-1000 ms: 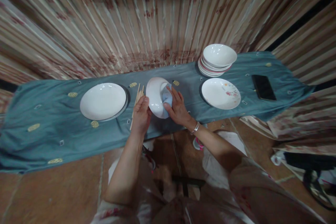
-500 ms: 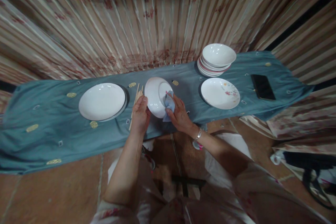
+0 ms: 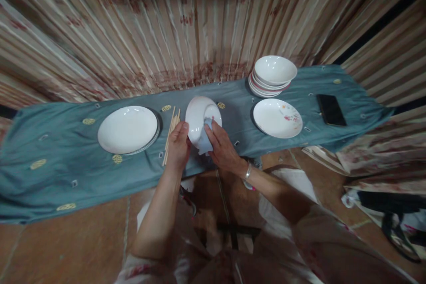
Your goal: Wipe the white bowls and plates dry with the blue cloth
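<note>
White bowl (image 3: 197,117), tilted with its outside showing, center frame. Left hand (image 3: 179,144) pinches its rim; right hand (image 3: 223,148) pinches light-blue cloth (image 3: 204,143) against it. Probably best: firm rim grip, even pressure, turn bowl to cover whole underside.

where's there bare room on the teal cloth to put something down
Widest is the teal tablecloth's left end, bordered by the plate stack. A narrower strip lies between the held bowl and floral plate. It's crowded around the chopsticks beside the left hand, and where the bowl stack stands just behind the floral plate.
</note>
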The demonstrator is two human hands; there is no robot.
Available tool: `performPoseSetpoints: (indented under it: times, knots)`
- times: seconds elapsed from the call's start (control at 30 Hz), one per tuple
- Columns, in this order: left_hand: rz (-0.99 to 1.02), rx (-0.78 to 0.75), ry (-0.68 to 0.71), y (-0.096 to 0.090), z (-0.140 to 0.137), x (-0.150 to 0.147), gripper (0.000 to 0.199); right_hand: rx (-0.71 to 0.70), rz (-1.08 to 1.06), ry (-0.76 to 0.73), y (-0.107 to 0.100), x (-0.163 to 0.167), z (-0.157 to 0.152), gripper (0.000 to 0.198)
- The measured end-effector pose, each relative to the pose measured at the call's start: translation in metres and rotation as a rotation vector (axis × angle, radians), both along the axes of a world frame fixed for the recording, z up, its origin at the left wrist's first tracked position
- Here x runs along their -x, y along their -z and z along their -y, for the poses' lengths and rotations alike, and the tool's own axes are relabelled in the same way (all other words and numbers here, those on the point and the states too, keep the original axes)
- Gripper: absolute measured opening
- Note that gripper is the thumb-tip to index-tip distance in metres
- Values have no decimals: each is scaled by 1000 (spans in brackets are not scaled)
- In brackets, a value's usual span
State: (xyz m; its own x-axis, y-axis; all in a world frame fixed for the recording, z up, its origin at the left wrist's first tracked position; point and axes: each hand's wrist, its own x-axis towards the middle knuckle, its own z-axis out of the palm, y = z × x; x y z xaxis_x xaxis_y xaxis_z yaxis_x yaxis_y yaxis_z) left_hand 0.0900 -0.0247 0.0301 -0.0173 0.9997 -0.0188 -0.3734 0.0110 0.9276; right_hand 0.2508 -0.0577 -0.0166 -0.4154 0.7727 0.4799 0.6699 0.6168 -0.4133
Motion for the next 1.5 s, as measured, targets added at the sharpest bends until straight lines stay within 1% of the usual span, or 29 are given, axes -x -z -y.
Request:
performPoseSetpoints:
  times: [0.17,0.3,0.43,0.63,0.73,0.9,1.07,1.17,1.33,1.5]
  knots:
    - [21,16,17,0,2,-2,37,-4,44,22,-14,-1,-7,69]
    - [36,0,31,-3,4,-4,33,-22,3,51,-22,-2,-15,70]
    - [26,-4,51,-6,5,-5,31,3,-33,94,-29,-4,-24,73]
    - [-4,7,25,-3,6,-3,35,20,-120,173,-33,-7,-36,69]
    - [8,17,23,-3,6,-4,38,20,-170,200,-30,-8,-41,68]
    - [29,21,26,-6,7,-6,39,65,-223,250,-19,-11,-46,69]
    - [64,9,16,-5,6,-6,38,107,-290,255,-9,-10,-47,70]
    - [89,5,7,-5,5,-5,39,137,-337,254,-4,-9,-44,70]
    - [109,5,-1,-5,4,-5,41,183,-349,272,4,-5,-35,71]
    - [73,-2,-25,1,2,-2,37,219,-418,264,11,-2,-22,73]
